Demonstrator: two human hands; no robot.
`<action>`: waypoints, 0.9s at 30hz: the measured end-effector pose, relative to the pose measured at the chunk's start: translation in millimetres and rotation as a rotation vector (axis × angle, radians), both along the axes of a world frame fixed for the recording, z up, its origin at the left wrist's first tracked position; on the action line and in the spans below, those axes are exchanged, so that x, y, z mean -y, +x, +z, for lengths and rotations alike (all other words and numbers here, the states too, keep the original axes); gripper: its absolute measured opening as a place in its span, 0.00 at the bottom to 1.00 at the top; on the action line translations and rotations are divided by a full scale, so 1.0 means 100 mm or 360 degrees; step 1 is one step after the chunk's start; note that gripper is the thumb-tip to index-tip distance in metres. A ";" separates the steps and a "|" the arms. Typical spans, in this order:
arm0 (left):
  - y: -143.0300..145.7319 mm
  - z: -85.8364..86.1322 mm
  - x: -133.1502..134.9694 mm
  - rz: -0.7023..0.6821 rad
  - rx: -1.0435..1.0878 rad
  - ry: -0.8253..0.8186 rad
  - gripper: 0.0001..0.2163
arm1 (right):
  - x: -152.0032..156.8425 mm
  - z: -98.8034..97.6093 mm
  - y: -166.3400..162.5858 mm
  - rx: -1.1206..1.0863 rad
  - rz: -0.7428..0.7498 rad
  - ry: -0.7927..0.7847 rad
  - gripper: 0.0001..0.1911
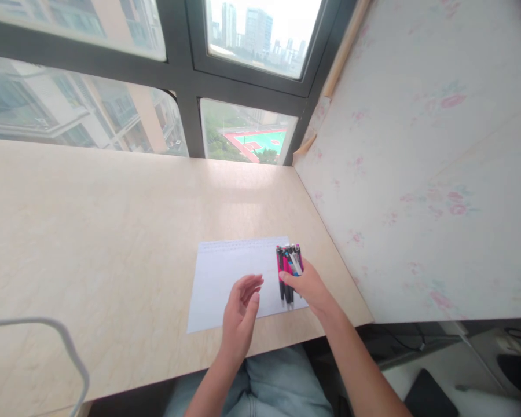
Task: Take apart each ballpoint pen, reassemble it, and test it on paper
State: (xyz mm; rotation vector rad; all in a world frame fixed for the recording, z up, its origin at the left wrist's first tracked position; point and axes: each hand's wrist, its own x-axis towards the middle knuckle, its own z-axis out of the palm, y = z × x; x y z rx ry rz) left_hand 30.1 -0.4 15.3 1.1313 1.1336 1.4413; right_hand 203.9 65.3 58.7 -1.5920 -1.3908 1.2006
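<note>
My right hand is closed around a bundle of several pens, black, pink and white, at the right side of a sheet of paper. The pens point roughly toward me, their lower tips over the paper. Beside them, to the left, my left hand is held over the paper with its fingers curved and the thumb apart, nothing in it. Rows of small handwriting run along the paper's far edge; the rest of the sheet that shows is white.
The paper lies on a beige marbled counter. A grey curved tube or cable arches at the lower left. A flower-patterned wall borders the counter on the right, and a dark window frame stands behind.
</note>
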 end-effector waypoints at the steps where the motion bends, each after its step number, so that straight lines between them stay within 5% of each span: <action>1: 0.04 0.04 -0.03 -0.0011 0.0185 -0.0107 0.18 | 0.03 -0.01 -0.20 -0.0082 0.0056 -0.0027 0.17; 7: -0.25 0.13 -0.15 0.0336 0.0964 -0.0456 0.18 | 0.07 -0.04 -1.15 0.0149 0.0336 0.0135 0.14; 12: -0.73 0.14 -0.13 0.0516 0.0992 -0.0521 0.19 | -0.14 -0.03 -1.65 0.0359 0.0540 0.0362 0.24; 16: -1.14 0.08 -0.21 0.0677 0.0546 -0.0334 0.21 | -0.36 -0.11 -2.07 0.0308 0.0698 0.0356 0.09; 22: -1.86 -0.03 -0.36 0.0830 -0.0830 -0.0308 0.21 | -0.60 -0.26 -2.48 0.0323 0.0657 0.0191 0.06; 27: -2.04 -0.01 -0.45 0.0692 -0.1741 -0.0093 0.18 | -0.66 -0.31 -2.56 0.0378 0.0642 0.0253 0.07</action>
